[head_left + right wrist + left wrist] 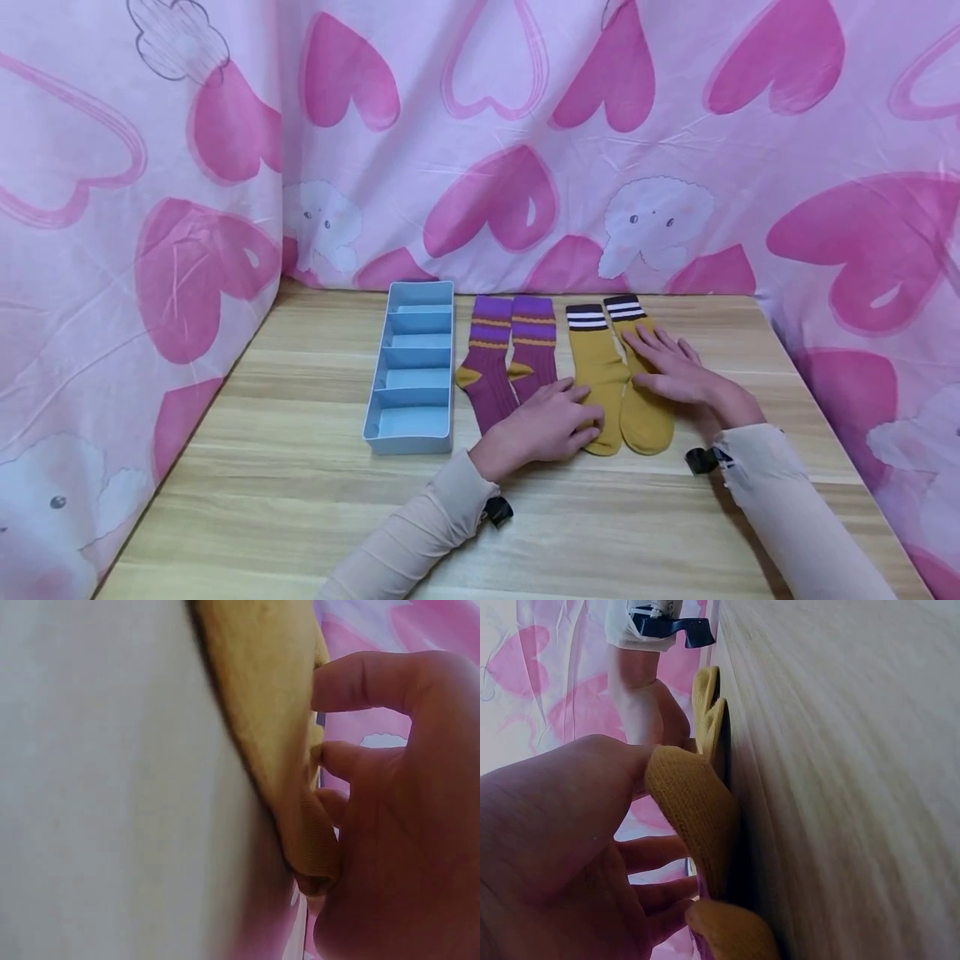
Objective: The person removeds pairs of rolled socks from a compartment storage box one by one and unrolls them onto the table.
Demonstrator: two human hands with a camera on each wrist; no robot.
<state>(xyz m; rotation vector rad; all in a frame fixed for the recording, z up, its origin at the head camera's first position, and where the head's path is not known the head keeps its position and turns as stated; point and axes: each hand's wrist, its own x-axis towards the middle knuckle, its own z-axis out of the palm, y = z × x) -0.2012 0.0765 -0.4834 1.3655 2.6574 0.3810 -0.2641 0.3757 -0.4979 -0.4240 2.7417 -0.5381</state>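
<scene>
Two mustard-yellow socks lie flat side by side, a left one (596,367) and a right one (647,417), with dark cuffs striped white. My right hand (678,371) rests on the right yellow sock, fingers spread; in the right wrist view its fingertips touch the yellow fabric (262,697). A pair of purple socks (491,367) with mustard heels and stripes lies to the left. My left hand (543,423) lies over their foot ends, its fingers reaching the left yellow sock. Mustard toe ends (694,810) show beside its thumb in the left wrist view.
Left of the socks stands a light blue organizer box (413,446) with several compartments in a row. Everything lies on a wood-grain table (255,500). A pink heart-patterned curtain (480,208) hangs behind the table and along both sides.
</scene>
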